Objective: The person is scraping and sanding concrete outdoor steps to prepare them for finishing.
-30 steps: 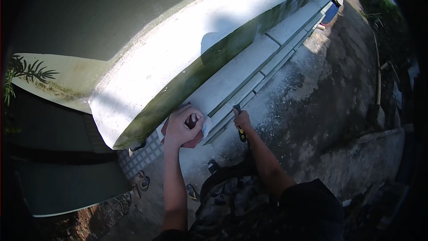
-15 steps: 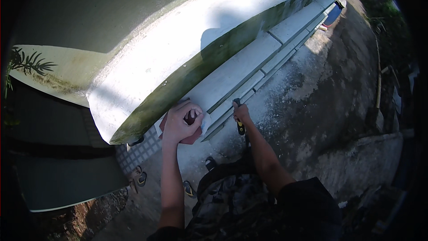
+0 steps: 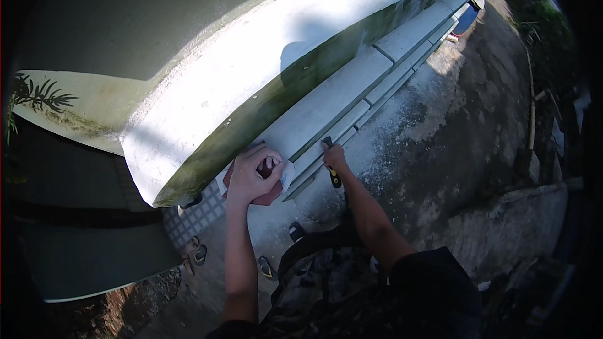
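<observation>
My left hand (image 3: 251,179) is closed with curled fingers on a reddish-brown block-like piece (image 3: 270,197), at the near end of a row of stacked pale blocks (image 3: 342,91). Part of the piece shows between the fingers and below the palm; the palm hides the rest. A whitish scrap (image 3: 289,174) sticks out beside it. To the right, my right hand (image 3: 336,159) is wrapped round a hand tool (image 3: 335,179) with a black and yellow handle. Its dark end pokes out above the fist, close to the blocks' edge; its exact kind cannot be made out.
A thick white ledge with a mossy side (image 3: 251,119) runs above the blocks. Rough concrete ground (image 3: 465,125) spreads to the right, dusted white near the blocks. Sandals (image 3: 267,268) lie near my feet, more (image 3: 200,254) by a tiled patch (image 3: 188,223). A leafy plant (image 3: 44,94) hangs at far left.
My right hand has shifted slightly left with the tool, bringing its dark end nearer the blocks. The left hand keeps its grip, almost unmoved.
</observation>
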A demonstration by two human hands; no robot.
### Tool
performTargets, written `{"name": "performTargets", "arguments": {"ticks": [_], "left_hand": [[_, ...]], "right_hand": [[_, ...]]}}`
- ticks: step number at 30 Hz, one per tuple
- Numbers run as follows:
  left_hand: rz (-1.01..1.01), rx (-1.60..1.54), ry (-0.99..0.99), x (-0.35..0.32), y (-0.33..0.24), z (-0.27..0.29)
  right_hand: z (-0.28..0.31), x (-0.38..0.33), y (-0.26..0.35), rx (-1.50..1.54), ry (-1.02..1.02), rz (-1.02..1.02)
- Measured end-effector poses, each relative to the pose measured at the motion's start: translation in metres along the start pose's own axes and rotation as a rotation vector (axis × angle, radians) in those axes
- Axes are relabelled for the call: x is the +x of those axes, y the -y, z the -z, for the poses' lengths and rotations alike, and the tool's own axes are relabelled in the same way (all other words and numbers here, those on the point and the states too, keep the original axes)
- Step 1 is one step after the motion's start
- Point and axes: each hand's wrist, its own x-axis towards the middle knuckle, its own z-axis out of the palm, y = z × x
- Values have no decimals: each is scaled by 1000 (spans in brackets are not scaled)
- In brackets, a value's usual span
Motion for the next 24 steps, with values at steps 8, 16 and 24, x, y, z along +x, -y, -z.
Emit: {"name": "performTargets", "arguments": {"ticks": [8, 16, 24], "left_hand": [[105, -4, 6, -3, -3, -1], [29, -1, 21, 0, 2, -2], [62, -16, 15, -1, -2, -1]], "right_hand": [[-3, -10, -17, -98, -3, -12], [-1, 21, -28, -268, -60, 233], [9, -4, -18, 10, 102, -159]]}}
